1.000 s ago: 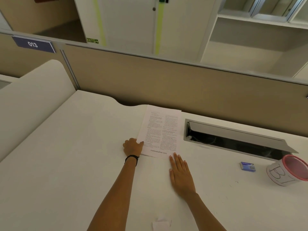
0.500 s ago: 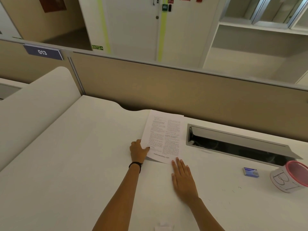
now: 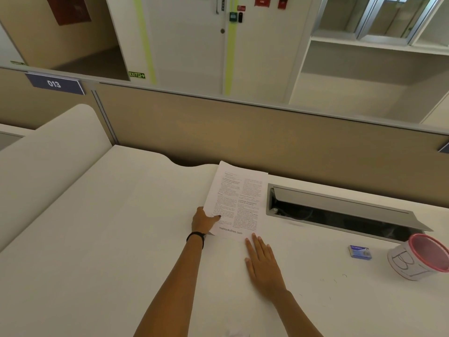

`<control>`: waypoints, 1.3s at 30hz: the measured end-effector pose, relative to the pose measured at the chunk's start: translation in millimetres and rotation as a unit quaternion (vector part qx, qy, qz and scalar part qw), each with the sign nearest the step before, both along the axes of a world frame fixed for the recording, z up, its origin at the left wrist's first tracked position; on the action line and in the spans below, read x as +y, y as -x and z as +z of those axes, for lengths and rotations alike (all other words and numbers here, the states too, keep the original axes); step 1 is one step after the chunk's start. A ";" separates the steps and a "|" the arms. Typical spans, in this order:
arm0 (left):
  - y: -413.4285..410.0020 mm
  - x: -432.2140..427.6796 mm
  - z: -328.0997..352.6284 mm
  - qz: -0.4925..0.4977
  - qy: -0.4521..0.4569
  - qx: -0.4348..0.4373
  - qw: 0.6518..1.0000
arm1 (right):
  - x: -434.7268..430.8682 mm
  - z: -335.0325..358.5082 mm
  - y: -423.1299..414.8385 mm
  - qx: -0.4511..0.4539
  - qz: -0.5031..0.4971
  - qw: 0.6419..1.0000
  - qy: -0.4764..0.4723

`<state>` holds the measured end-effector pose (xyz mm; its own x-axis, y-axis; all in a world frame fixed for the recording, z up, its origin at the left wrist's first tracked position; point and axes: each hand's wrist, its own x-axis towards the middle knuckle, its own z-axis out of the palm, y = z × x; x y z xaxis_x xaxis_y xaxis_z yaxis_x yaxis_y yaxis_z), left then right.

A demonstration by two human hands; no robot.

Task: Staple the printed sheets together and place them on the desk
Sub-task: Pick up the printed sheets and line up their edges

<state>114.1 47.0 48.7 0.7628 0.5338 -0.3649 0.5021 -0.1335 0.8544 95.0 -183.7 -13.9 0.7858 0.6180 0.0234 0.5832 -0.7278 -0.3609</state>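
Printed sheets [image 3: 237, 198] newly in left hand [image 3: 202, 221]

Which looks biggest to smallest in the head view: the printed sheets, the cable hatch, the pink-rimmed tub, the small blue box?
1. cable hatch
2. printed sheets, not far behind
3. pink-rimmed tub, though edge distortion may enlarge it
4. small blue box

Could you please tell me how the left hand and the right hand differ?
The left hand grips the printed sheets at their left edge, thumb on top; the right hand lies flat, fingers straight, beside their near edge. The left wrist wears a black band; the right wrist is bare. Both reach over the desk.
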 end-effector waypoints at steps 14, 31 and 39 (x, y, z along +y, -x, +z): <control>37.4 -13.2 12.0 0.020 -0.033 -0.166 0.985 | -2.9 12.8 -10.4 0.100 0.002 0.995 -0.026; 59.2 -37.3 112.4 -0.132 0.020 -0.253 0.958 | -52.9 123.3 -31.3 0.453 -0.171 0.732 -0.479; 83.2 -68.4 125.9 -0.176 0.007 -0.225 0.958 | -76.4 173.3 -14.7 0.372 -0.179 0.709 -0.572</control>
